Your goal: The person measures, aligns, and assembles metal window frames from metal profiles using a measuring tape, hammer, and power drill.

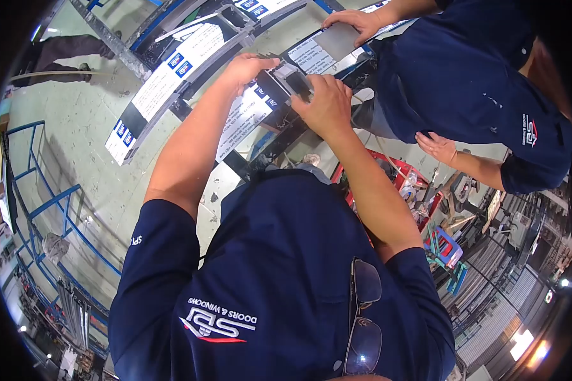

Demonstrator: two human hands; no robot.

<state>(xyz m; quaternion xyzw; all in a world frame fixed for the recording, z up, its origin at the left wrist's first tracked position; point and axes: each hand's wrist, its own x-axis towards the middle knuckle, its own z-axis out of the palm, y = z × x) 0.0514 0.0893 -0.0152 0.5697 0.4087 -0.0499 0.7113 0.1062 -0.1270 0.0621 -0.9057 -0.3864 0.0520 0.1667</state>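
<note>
In front of me lies an aluminium profile [251,117] covered in white and blue printed protective film. My left hand [246,71] is closed over its far end, thumb stretched along the top. On the other side, my right hand [326,105] has its thumb and fingers around a small dark grey piece [296,82] at the same profile end. I cannot tell whether that piece is loose or part of the profile. A second film-covered profile [178,66] runs beside my left forearm.
A co-worker in a navy shirt [451,76] stands at the right, one hand [357,25] on a grey plate [333,44]. Blue metal racks [41,190] stand at the left. A red crate [419,190] with tools sits low on the right. Another person's legs [70,57] show at the upper left.
</note>
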